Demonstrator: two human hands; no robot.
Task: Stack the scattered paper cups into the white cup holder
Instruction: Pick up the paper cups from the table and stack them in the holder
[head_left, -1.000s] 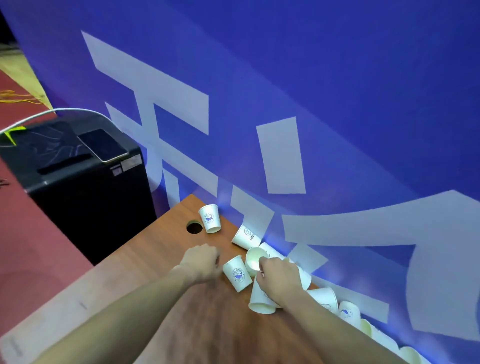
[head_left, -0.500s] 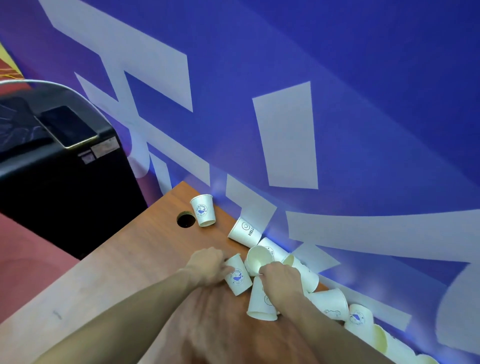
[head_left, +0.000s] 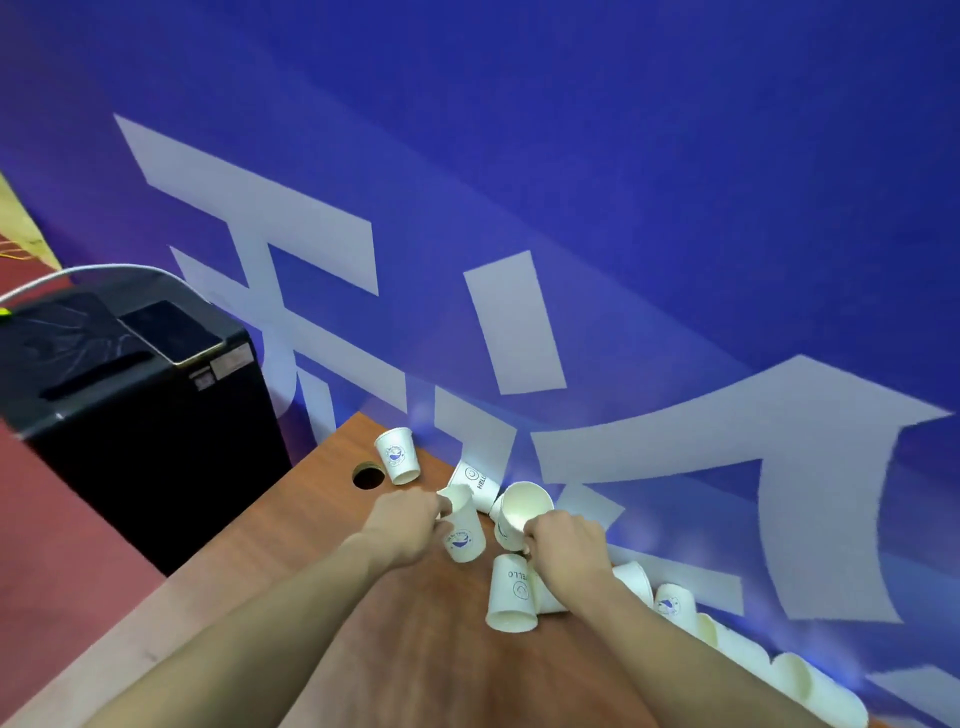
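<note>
Your left hand (head_left: 408, 525) has its grip curled round a paper cup with a blue logo (head_left: 464, 535), which stands mouth-up just right of the round hole (head_left: 368, 476) in the wooden surface (head_left: 291, 571). Your right hand (head_left: 569, 545) pinches the rim of a second cup (head_left: 522, 512), further right of the hole, tilted so that its open mouth faces you. Behind these two, against the blue wall (head_left: 623, 182), a cup printed HELLO (head_left: 478, 480) lies on its side. Right beside the hole, on its far side, another logo cup (head_left: 397, 454) stands upright by itself. Nearer to you than the hole and to its right, an upturned cup (head_left: 511, 597) rests mouth-down just below your right hand, touching the cups hidden under your wrist. From there a row of more cups (head_left: 737, 644) trails off rightward along the foot of the wall, most lying on their sides. Left of the hole, beyond the surface's edge, a black cabinet (head_left: 140, 415) stands on the red floor (head_left: 67, 587), with a dark phone (head_left: 169, 332) lying flat on top. The white cup holder does not show in this view
</note>
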